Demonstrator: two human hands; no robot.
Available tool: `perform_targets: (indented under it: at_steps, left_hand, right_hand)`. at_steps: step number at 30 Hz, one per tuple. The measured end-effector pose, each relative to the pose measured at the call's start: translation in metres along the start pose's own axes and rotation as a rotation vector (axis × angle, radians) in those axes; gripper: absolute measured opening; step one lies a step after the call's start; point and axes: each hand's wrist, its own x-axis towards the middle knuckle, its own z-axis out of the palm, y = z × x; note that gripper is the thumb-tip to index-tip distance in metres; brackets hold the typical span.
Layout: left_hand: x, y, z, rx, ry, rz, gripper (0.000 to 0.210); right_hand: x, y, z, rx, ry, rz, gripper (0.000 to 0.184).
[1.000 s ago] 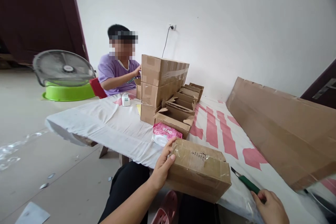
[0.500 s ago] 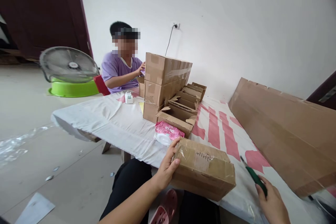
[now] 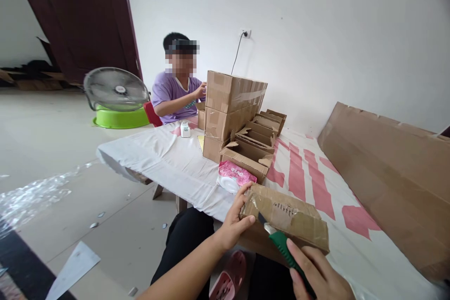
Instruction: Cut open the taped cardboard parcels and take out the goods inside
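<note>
My left hand (image 3: 235, 220) grips the left end of a taped brown cardboard box (image 3: 305, 222), which sits at the near edge of the table. Its thumb lies on the near side and its fingers go over the top. In my right hand (image 3: 316, 272) is a green utility knife (image 3: 284, 246), held by the handle. The dark blade points up and left, at the box's near top edge close to my left thumb; whether it touches the cardboard I cannot tell. A torn printed patch shows on the box's top. Just beyond lies a pink pack of wipes (image 3: 237, 176).
Open cardboard boxes (image 3: 246, 152) stand in a row beside a stack of taped boxes (image 3: 218, 122). A person in a purple shirt (image 3: 176, 93) sits behind the stack. A large cardboard sheet (image 3: 386, 173) leans at right. A small white device (image 3: 185, 130) sits on the cloth-covered table (image 3: 147, 150).
My right hand has brought the utility knife from the right of the box leftward to its near top edge. My left hand keeps its hold. The whole view has shifted slightly.
</note>
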Motion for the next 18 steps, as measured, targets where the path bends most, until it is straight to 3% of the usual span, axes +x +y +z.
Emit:
perform_targets:
  at_steps: [8, 13, 18]
  left_hand:
    - [0.0, -0.003, 0.0, -0.025, 0.015, -0.001, 0.039]
    - [0.0, 0.002, 0.002, -0.015, 0.034, -0.016, 0.039]
    - [0.0, 0.006, 0.002, 0.018, 0.006, 0.01, 0.038]
  right_hand:
    - [0.005, -0.014, 0.017, -0.124, 0.042, 0.01, 0.039]
    - [0.004, -0.021, 0.03, -0.173, 0.181, 0.071, 0.037]
    - [0.003, -0.031, 0.036, -0.179, 0.149, 0.126, 0.036]
